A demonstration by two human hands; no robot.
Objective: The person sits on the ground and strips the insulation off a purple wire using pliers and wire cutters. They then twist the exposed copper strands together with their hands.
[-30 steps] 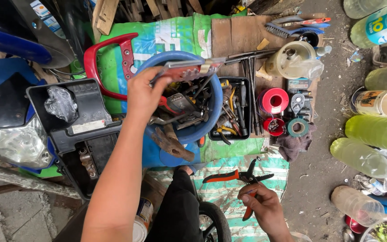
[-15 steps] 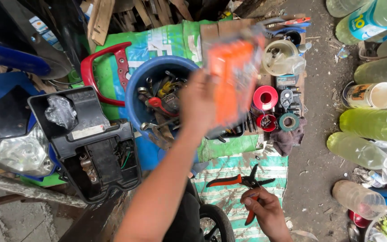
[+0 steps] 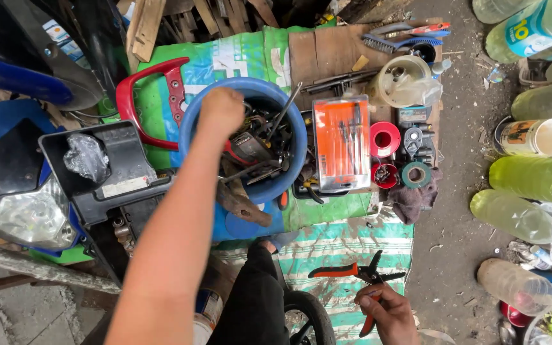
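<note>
Fingers of the left hand (image 3: 223,110) curl into a loose fist over the near-left rim of the blue bucket (image 3: 194,118), knuckles up; whether they clamp anything underneath is hidden, so the grip there cannot be told. Just right of that fist, inside the bucket, lie a jumble of tools (image 3: 260,144): wrenches, a red-handled piece and long metal bars that poke up over the far rim. The forearm runs down from the bucket toward the lower left of the view.

Low in the view, the right hand (image 3: 388,313) is closed on one orange handle of the cutters (image 3: 359,273), which lie on the striped mat (image 3: 327,246) with jaws apart and the other handle pointing left.

Room around the bucket is tight. A red frame (image 3: 137,96) touches its left side, and a black plastic cover (image 3: 107,169) sits just beyond. On its right, almost touching, rests an orange tool pack (image 3: 341,144), then a red spool (image 3: 385,138) and tape rolls (image 3: 415,174). A dark tyre (image 3: 308,319) stands between the two arms. Plastic bottles (image 3: 525,179) line the bare ground well to the right, with a strip of open dirt between them and the mat.
</note>
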